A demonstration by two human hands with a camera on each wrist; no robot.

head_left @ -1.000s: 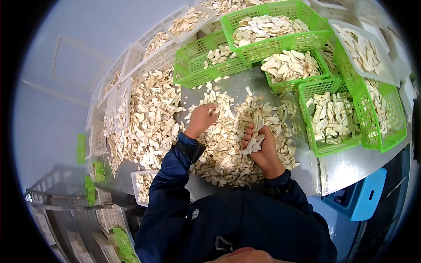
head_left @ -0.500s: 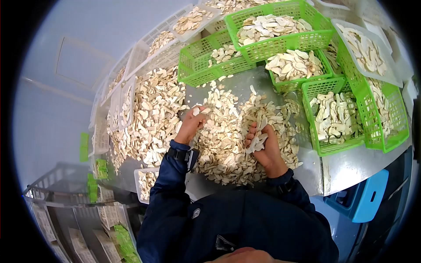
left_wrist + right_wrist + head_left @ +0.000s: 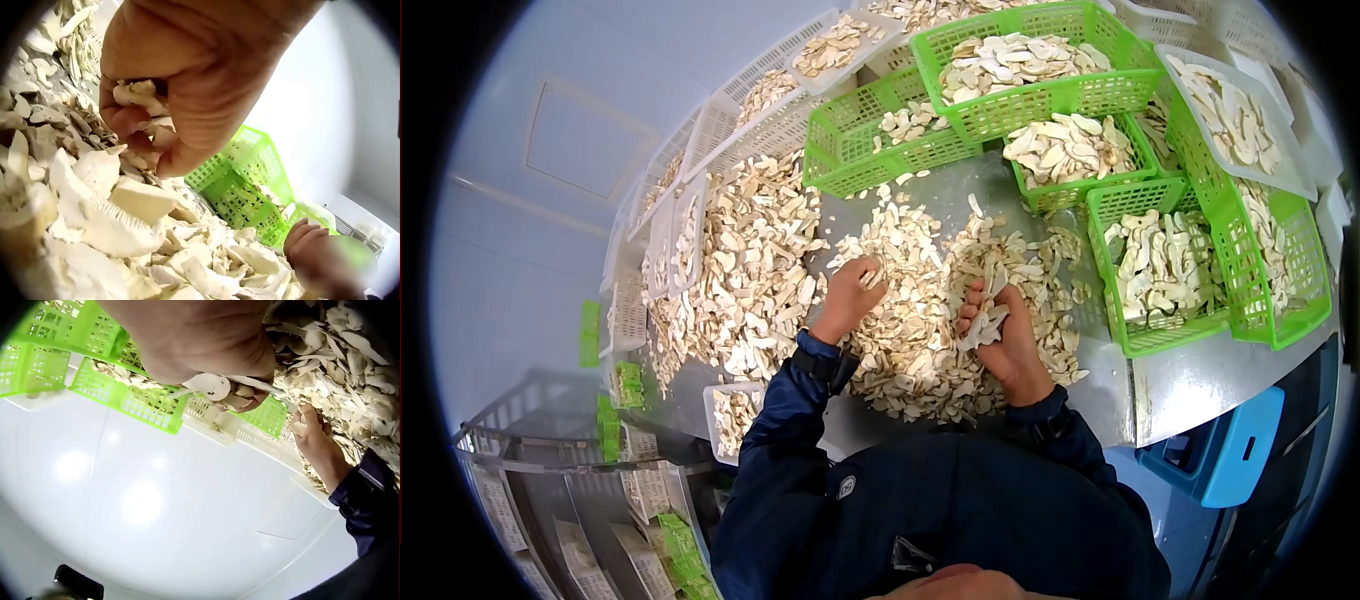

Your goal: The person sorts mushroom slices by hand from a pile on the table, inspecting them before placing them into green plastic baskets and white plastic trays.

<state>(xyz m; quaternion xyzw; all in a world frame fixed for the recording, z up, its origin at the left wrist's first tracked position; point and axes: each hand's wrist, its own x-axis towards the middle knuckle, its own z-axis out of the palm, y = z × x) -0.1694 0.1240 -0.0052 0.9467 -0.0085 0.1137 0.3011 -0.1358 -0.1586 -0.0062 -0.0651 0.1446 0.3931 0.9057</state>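
Observation:
A heap of pale dried mushroom slices (image 3: 910, 340) covers the steel table in front of the person. My left hand (image 3: 850, 298) is over the heap's left side, fingers curled round a few mushroom slices (image 3: 140, 97) that show between finger and palm in the left wrist view. To the right, my right hand (image 3: 1015, 350) grips a small bunch of mushroom slices (image 3: 987, 328), which stick out past the curled fingers. In the right wrist view the bunch's slices (image 3: 212, 386) jut out under the palm, partly hidden by it.
A second, larger pile of slices (image 3: 755, 250) lies at the left. Green baskets (image 3: 1170, 330) with slices stand along the right and back, white crates (image 3: 720, 120) along the back left. A small white tray (image 3: 712, 425) is near the left elbow; a blue stool (image 3: 1245, 445) stands at right.
My left hand drew back toward the left with a slice showing at its fingers, then moved right again over the heap. My right hand stays nearly still with its bunch.

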